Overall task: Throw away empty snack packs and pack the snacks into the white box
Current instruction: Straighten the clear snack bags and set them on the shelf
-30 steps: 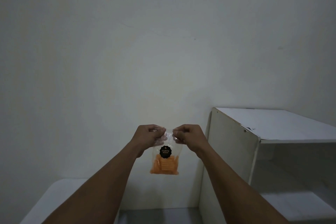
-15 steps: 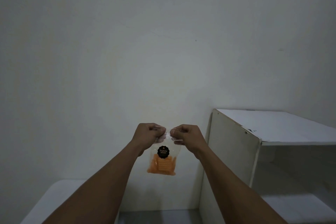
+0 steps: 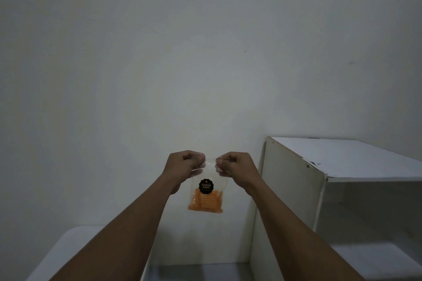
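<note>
A: Pinching what, those two hands?

B: The left hand (image 3: pixel 182 165) and the right hand (image 3: pixel 235 166) each pinch a top corner of a clear snack pack (image 3: pixel 212 174), fingers curled in, backs of the hands toward the camera.

A: And where is the pack?

B: It hangs in the air between the hands, in front of a pale wall (image 3: pixel 159 52). Orange sticks (image 3: pixel 205 203) fill its bottom part, and a round black label (image 3: pixel 206 186) sits just above them.

A: What stands around it?

B: A white shelf unit (image 3: pixel 342 157) stands on the right, beside the right forearm. A white surface (image 3: pixel 68 248) shows low on the left, under the left forearm.
</note>
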Tool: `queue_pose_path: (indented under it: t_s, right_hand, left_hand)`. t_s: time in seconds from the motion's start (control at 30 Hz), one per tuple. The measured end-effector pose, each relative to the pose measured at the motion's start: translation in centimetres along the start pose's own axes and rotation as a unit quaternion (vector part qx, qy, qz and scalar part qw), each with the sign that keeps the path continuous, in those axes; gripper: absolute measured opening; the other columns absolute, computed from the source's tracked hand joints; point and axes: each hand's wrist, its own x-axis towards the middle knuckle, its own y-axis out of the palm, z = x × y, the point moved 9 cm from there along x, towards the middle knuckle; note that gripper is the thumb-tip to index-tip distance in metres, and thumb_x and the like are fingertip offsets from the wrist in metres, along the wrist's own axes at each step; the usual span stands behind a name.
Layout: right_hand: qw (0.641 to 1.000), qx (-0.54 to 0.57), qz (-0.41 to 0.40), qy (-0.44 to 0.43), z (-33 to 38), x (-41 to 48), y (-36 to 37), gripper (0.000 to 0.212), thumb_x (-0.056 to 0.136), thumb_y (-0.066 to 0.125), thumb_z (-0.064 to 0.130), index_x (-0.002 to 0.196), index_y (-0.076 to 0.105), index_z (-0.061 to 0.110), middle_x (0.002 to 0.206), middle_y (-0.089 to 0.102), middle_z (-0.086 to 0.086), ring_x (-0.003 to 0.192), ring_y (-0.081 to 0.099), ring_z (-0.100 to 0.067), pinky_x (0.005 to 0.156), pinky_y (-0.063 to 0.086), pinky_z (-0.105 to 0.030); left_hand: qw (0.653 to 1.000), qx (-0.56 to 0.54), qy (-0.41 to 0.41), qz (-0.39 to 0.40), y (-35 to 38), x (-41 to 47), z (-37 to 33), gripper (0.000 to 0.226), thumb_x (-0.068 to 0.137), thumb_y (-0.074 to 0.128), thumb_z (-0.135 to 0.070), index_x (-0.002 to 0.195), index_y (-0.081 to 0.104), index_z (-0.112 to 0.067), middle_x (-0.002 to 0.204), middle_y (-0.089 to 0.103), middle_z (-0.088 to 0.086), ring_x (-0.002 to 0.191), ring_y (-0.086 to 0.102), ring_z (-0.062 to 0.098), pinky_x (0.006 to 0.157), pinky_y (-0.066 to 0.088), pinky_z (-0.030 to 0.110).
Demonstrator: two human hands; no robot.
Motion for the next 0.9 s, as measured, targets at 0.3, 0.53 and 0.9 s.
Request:
queue_pose_path:
  t_s: [0.3, 0.53, 0.9]
  right_hand:
    - [1.0, -0.002, -0.013, -0.006, 0.4, -0.1, -0.4, 0.007, 0.088, 0.065, 0.002, 0.091, 0.07, -0.002, 0.078, 0.069, -0.012, 0.072, 0.066, -0.019, 0.072, 0.059, -0.032]
    - [1.0, -0.013, -0.006, -0.01, 0.7, -0.2, 0.2, 0.006, 0.087, 0.07, 0.003, 0.089, 0.074, -0.001, 0.077, 0.071, -0.012, 0.069, 0.07, -0.02, 0.074, 0.062, -0.036]
    - [1.0, -0.008, -0.001, -0.004, 0.9, -0.4, 0.4, 0.009, 0.088, 0.07, 0.004, 0.08, 0.072, 0.005, 0.069, 0.07, -0.006, 0.068, 0.07, -0.02, 0.07, 0.06, -0.032]
  left_hand:
    - [1.0, 0.001, 0.012, -0.009, 0.3, -0.1, -0.6, 0.013, 0.085, 0.073, -0.005, 0.094, 0.072, 0.004, 0.091, 0.072, 0.022, 0.076, 0.072, 0.021, 0.077, 0.062, 0.035]
    - [1.0, 0.0, 0.0, 0.007, 0.9, -0.4, 0.0, 0.013, 0.087, 0.071, -0.005, 0.094, 0.072, 0.005, 0.092, 0.074, 0.024, 0.08, 0.073, 0.026, 0.07, 0.059, 0.028]
    - [0.999, 0.003, 0.0, 0.032, 0.5, -0.9, -1.0, 0.015, 0.087, 0.07, -0.004, 0.098, 0.072, 0.006, 0.092, 0.074, 0.022, 0.086, 0.074, 0.03, 0.072, 0.061, 0.032]
